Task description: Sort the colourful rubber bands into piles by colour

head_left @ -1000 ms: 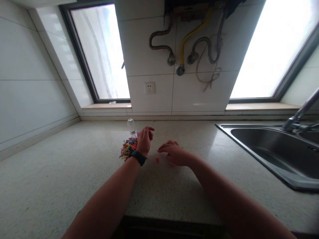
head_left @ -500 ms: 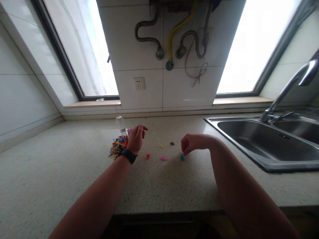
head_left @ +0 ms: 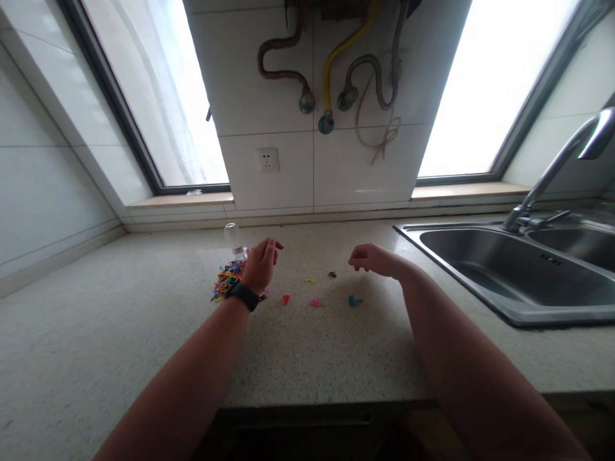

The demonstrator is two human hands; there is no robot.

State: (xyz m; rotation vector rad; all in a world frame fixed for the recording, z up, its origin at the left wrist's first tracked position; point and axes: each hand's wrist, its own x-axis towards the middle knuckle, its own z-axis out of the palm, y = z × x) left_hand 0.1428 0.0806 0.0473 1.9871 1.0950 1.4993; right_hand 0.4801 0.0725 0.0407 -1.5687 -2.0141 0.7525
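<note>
My left hand [head_left: 260, 266], with a dark band on its wrist, hovers beside a heap of tiny colourful rubber-band-like pieces [head_left: 227, 280] and hides part of it. Its fingers are loosely bent, one stretched to the right; I see nothing in them. My right hand [head_left: 369, 257] is above the counter, fingers loosely curled and slightly apart, with nothing visible in them. Below it lie blue pieces [head_left: 354, 301]. Left of these are small groups of pink pieces [head_left: 316, 303], red pieces [head_left: 286, 299], yellow pieces [head_left: 310, 280] and black pieces [head_left: 332, 274].
A clear bottle-like container [head_left: 233, 238] stands behind the heap. To the right, a steel sink [head_left: 461, 291] with a tap [head_left: 548, 179] is set into the speckled counter [head_left: 307, 358]. A tiled wall with a socket [head_left: 268, 160] and pipes rises behind.
My right hand has risen up and away from the blue pieces, which now lie spread on the counter. My left hand has hardly moved.
</note>
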